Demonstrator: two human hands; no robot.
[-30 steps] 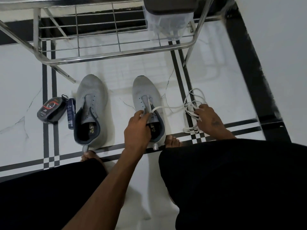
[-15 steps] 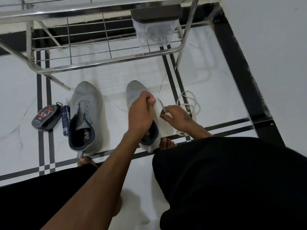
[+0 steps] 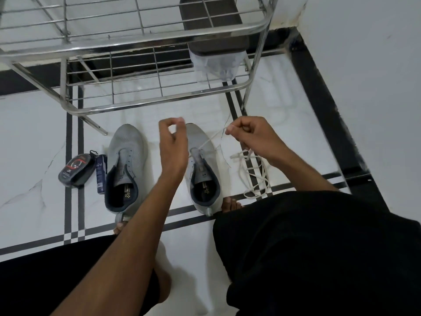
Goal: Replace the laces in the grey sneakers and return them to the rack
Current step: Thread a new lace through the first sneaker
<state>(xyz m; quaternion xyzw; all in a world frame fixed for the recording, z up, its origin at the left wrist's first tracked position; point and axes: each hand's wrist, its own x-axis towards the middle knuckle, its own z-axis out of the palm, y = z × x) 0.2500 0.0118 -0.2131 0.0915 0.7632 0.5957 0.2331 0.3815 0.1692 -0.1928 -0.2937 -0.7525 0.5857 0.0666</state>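
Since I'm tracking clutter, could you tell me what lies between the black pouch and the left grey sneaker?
A dark blue tube lies between the black pouch and left sneaker, in the head view.

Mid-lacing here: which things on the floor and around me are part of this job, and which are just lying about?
Part of the job:
right sneaker, being laced
left sneaker, no lace in it
white lace, pinched by right hand
left hand
metal rack

Lying about:
black polish case
blue tube
clear container on the rack
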